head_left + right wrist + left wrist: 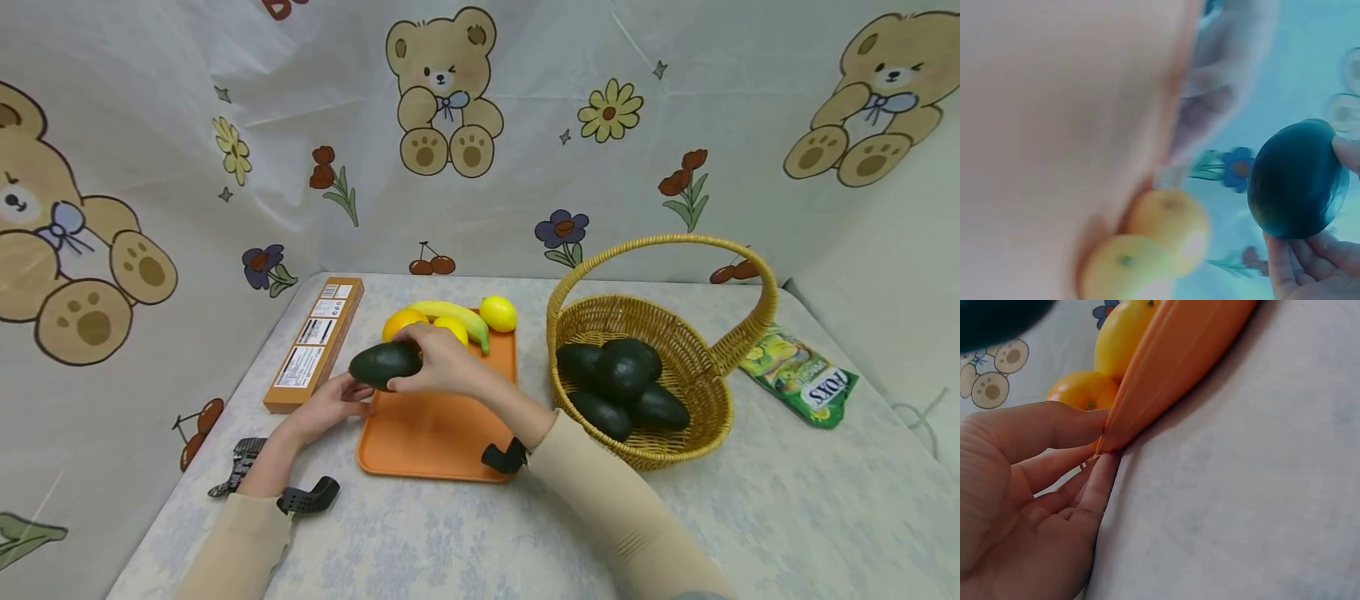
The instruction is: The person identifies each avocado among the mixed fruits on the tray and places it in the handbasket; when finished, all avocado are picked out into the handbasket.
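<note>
My right hand point(438, 358) grips a dark green avocado point(385, 365) above the left edge of an orange tray point(435, 433). In the right wrist view, thumb and fingers lie on opposite sides of the avocado point(1297, 181). My left hand point(330, 406) pinches the tray's left rim; the left wrist view shows thumb and fingers at that rim point(1141, 381). At the tray's far end lie an orange point(402, 321), a banana point(457, 313), a lemon point(498, 313) and another yellow fruit point(454, 328), partly hidden by my right hand.
Right of the tray stands a wicker basket point(712, 417) with a tall handle, holding several avocados point(628, 371). A green FOX'S bag point(802, 375) lies beyond it. On the left are a long cardboard box point(318, 342) and a dark object point(243, 462) partly behind my left forearm.
</note>
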`<state>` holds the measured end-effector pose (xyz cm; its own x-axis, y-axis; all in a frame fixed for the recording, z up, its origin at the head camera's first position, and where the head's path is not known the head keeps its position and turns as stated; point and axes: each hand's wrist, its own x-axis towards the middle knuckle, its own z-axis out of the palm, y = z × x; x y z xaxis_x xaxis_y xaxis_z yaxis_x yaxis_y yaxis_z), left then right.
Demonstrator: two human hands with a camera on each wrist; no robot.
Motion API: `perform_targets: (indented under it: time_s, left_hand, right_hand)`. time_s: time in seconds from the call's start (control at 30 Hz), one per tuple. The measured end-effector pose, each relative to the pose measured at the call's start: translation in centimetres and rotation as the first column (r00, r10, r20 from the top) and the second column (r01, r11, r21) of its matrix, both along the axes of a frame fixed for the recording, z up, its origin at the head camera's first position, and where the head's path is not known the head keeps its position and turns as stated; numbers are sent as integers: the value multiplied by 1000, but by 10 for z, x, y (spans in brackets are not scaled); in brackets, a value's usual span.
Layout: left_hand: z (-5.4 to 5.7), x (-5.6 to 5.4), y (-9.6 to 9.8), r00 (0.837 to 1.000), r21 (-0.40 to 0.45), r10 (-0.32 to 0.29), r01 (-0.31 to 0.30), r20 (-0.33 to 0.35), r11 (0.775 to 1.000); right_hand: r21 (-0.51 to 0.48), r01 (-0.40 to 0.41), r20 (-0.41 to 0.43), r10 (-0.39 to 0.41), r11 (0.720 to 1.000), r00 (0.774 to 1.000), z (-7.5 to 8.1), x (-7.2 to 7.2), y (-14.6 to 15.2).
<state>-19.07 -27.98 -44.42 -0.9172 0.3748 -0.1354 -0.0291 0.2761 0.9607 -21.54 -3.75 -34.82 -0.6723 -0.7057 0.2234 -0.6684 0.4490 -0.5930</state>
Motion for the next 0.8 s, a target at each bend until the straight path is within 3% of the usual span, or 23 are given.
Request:
perform_targets:
  time_s: [0.2, 0.4, 0.5, 0.8]
  left_hand:
    - [0, -2, 0, 1000, -1, 4, -4, 16, 1000]
    - [-1, -2, 1, 1000, 9, -3, 3, 27, 1000]
    - [0, -1, 2, 1000, 7, -7, 7, 23, 1000]
    - [-1, -1, 1, 1000, 1, -11, 11, 12, 1000]
  right_hand:
    - [-127, 19, -5, -20, 992, 1000, 33, 22, 29]
    - [-161, 22, -60, -32, 987, 998, 54, 35, 68]
    - [-182, 35, -97, -53, 983, 994, 61, 39, 93]
    - [-165, 192, -142, -216, 967, 966, 71, 53, 174]
